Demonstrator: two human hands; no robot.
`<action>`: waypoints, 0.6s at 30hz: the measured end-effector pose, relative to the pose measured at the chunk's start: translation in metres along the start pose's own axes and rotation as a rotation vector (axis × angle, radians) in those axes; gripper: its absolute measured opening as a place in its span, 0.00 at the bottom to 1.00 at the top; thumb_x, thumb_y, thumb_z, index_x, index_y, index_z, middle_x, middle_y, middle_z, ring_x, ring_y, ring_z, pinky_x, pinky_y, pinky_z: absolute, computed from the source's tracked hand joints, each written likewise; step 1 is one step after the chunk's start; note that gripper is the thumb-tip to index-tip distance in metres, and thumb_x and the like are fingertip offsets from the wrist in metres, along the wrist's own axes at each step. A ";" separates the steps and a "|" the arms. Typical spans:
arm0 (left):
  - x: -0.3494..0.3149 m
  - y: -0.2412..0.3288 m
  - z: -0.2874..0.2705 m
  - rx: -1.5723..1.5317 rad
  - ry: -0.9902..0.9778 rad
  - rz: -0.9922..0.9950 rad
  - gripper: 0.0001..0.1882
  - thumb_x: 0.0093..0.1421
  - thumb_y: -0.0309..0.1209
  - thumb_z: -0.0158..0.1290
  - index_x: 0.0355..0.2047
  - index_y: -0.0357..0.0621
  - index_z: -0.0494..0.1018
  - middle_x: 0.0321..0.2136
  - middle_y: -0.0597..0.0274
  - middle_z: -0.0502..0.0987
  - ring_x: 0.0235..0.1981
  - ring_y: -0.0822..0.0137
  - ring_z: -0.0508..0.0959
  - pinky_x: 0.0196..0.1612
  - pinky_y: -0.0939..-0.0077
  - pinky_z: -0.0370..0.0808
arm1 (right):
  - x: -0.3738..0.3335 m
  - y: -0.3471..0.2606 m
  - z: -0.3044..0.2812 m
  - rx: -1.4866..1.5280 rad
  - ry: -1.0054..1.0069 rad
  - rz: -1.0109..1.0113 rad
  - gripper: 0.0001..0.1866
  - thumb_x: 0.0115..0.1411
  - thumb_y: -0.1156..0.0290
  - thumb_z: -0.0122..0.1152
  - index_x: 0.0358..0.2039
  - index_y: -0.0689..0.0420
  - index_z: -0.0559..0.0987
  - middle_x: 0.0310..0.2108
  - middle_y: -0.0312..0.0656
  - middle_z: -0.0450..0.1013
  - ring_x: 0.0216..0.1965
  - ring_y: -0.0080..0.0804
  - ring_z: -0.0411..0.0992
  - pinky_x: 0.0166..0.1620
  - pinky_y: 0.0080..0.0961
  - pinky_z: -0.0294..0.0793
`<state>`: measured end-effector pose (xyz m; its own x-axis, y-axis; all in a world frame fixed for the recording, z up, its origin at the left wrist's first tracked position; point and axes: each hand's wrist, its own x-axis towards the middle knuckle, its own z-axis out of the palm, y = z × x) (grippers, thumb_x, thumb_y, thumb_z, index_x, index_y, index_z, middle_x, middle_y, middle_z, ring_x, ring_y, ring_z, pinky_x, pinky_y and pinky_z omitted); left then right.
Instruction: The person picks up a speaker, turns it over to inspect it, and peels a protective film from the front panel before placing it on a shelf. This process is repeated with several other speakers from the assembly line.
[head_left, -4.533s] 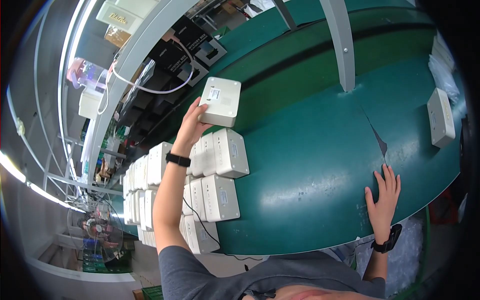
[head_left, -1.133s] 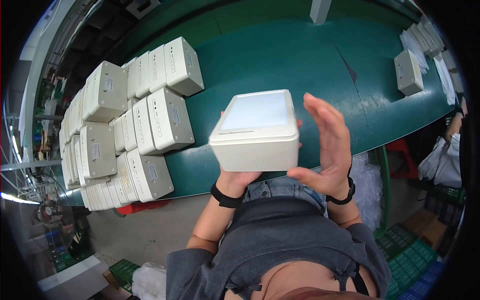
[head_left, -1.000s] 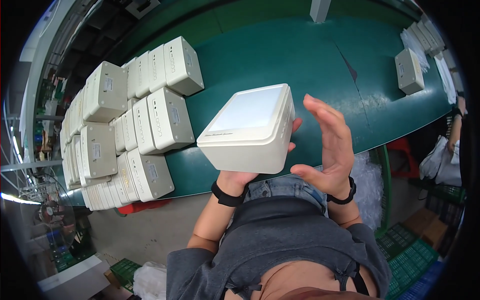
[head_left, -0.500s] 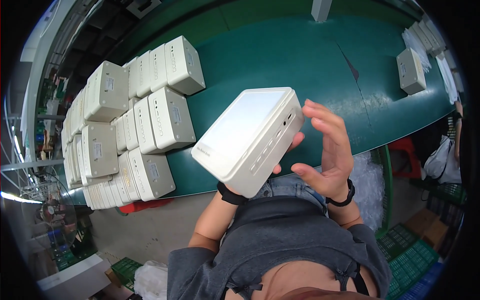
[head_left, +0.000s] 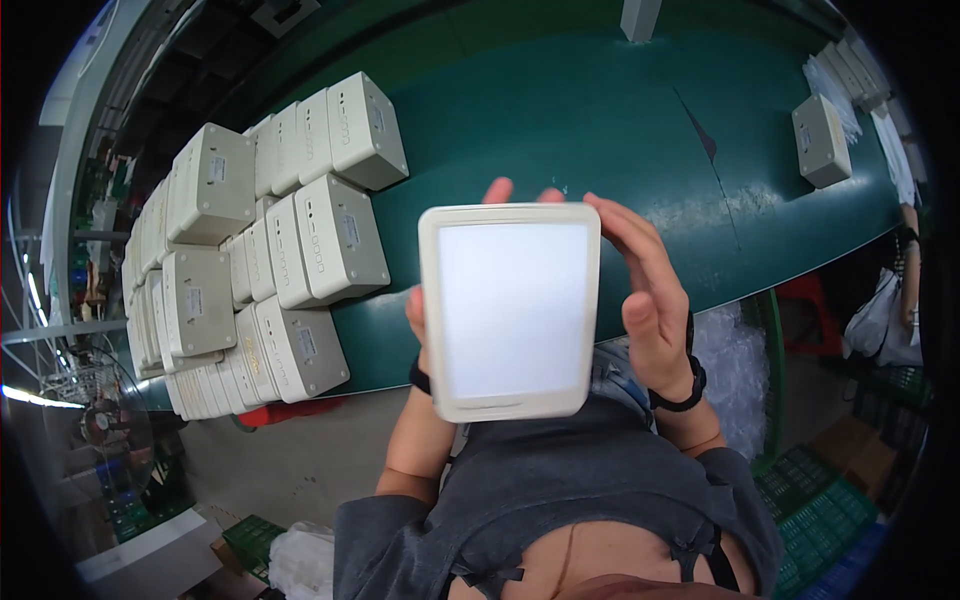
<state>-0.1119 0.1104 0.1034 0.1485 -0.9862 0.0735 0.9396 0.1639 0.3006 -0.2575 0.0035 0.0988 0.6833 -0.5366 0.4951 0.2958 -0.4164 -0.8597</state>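
Observation:
A cream box-shaped device (head_left: 430,330) with rounded corners and a blank, whitish screen (head_left: 515,310) faces up toward me, above the near edge of the table. My left hand (head_left: 416,312) is closed on it from behind; the thumb shows along its left side, and fingertips poke out past its far edge. Most of that palm is hidden by the device. My right hand (head_left: 655,325) is open beside the device's right side, fingers stretched out and thumb apart. Its fingertips reach the upper right corner; whether they touch it I cannot tell.
Several similar cream devices (head_left: 345,235) stand in stacked rows at the left of the green table (head_left: 560,110). One more device (head_left: 822,142) sits at the far right, near clear plastic bags (head_left: 838,100). A green crate (head_left: 774,370) holding plastic is right of me. Another person's arm (head_left: 912,265) shows at the right edge.
The device has turned from a tilted pose, which showed its side with ports and buttons, to upright with its screen facing me. The right hand has shifted slightly along with it.

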 end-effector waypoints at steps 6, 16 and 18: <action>0.003 0.017 -0.006 1.138 0.118 0.309 0.50 0.46 0.41 0.63 0.64 0.46 0.46 0.63 0.44 0.47 0.61 0.54 0.59 0.58 0.63 0.65 | -0.010 0.009 0.009 0.219 0.123 0.221 0.40 0.62 0.43 0.45 0.59 0.68 0.59 0.59 0.54 0.59 0.62 0.43 0.57 0.62 0.39 0.55; 0.006 -0.001 0.013 1.099 0.450 0.330 0.57 0.43 0.35 0.67 0.64 0.49 0.37 0.62 0.47 0.45 0.58 0.53 0.61 0.57 0.58 0.64 | -0.017 0.004 0.023 0.023 -0.104 0.091 0.42 0.53 0.54 0.64 0.59 0.67 0.59 0.59 0.52 0.59 0.60 0.43 0.59 0.60 0.35 0.59; 0.010 -0.002 0.008 1.303 0.356 0.467 0.59 0.45 0.37 0.66 0.64 0.50 0.33 0.63 0.48 0.42 0.58 0.50 0.62 0.56 0.54 0.64 | -0.019 0.002 0.036 -0.169 0.045 0.103 0.41 0.51 0.60 0.66 0.59 0.68 0.59 0.59 0.52 0.59 0.58 0.43 0.62 0.58 0.33 0.61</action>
<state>-0.1151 0.0999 0.1112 0.6112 -0.7581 0.2273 -0.1364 0.1820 0.9738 -0.2458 0.0398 0.0833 0.6725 -0.6132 0.4144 0.1074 -0.4732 -0.8744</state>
